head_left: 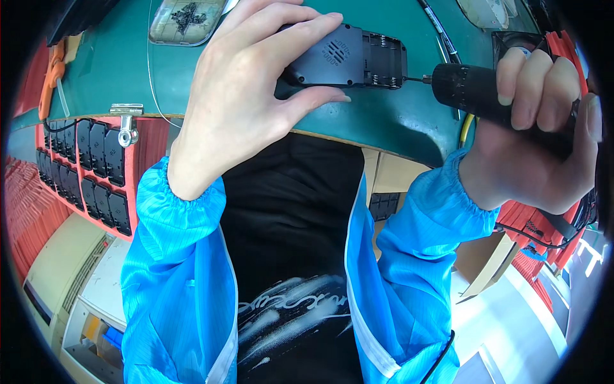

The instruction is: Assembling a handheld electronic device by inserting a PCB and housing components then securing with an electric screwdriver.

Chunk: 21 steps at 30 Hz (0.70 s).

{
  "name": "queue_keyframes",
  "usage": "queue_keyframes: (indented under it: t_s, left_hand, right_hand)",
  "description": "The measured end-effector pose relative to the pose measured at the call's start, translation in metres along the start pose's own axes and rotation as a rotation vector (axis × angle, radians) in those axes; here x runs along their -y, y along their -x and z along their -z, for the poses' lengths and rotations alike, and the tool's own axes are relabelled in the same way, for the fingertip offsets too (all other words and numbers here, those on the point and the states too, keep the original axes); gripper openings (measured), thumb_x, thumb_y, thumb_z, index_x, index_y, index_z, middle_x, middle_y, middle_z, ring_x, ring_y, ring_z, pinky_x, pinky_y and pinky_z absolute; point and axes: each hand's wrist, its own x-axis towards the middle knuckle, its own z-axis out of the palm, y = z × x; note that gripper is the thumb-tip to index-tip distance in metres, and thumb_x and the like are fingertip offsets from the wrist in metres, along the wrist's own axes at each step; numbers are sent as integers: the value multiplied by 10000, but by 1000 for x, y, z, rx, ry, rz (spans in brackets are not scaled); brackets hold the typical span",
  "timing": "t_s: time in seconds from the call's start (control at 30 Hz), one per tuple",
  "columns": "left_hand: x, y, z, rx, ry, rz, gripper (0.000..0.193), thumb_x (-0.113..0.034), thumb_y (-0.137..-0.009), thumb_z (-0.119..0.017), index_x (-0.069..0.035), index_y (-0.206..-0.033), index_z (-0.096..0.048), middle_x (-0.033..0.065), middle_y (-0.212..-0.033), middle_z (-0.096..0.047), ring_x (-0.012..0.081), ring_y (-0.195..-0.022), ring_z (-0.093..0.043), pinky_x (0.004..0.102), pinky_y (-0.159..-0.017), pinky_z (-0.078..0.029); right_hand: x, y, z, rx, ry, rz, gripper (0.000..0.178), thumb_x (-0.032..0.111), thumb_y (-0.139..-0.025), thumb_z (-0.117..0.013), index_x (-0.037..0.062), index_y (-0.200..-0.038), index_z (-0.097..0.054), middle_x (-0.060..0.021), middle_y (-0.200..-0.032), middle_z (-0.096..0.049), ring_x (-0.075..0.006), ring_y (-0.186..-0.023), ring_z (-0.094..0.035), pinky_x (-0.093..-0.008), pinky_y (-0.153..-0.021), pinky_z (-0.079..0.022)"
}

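Observation:
A black plastic case (352, 56) lies on the green work mat (115, 77), its speaker holes and the bare battery bay with springs facing up. Around its left end are the fingers and thumb of my left hand (240, 96), holding it down. My right hand (537, 147) is wrapped round a black electric screwdriver (465, 86), held almost level and pointing left. The thin bit reaches the case's right end near a corner; whether it sits in a screw I cannot make out.
A shallow dish (173, 32) of small dark screws stands at the upper left. A metal bulldog clip (127, 118) grips the mat's edge near an orange-handled tool (51, 80). At lower left, a red tray (83, 163) holds several black housings. Dark cables (441, 29) lie at the upper right.

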Motion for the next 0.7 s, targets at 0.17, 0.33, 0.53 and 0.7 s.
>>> queue_keyframes:
  t_s: [0.17,0.33,0.53,0.7]
  left_hand:
    - [1,2,-1,-13,36,7,680,-170,-646,-938,-126,-1294,-739,99,-1264,-697,318,-1250,-620,434,-1038,-525]
    - [0,3,-2,-32,61,21,676,-164,-637,-939,-123,-1283,-743,101,-1255,-694,316,-1221,-627,437,-1019,-535]
    - [2,5,0,-42,41,26,673,-158,-634,-936,-116,-1278,-743,100,-1246,-695,321,-1219,-625,436,-1004,-542]
    - [3,7,-2,-45,46,30,676,-162,-634,-938,-113,-1278,-742,98,-1244,-695,320,-1222,-624,435,-997,-546]
  right_hand:
    - [-6,0,-12,40,-9,14,200,304,-972,-558,114,-943,-609,1,-703,-475,-116,-559,-457,-325,-577,-398]
    - [-2,1,-31,85,-24,29,214,309,-982,-550,106,-956,-615,-1,-704,-472,-119,-558,-454,-330,-575,-399]
    - [-5,-5,-33,115,-29,40,232,314,-995,-540,98,-972,-622,-4,-704,-469,-122,-556,-450,-335,-572,-399]
    - [-6,-6,-36,126,-29,51,248,318,-1005,-533,91,-985,-628,-6,-705,-467,-124,-555,-447,-340,-570,-399]
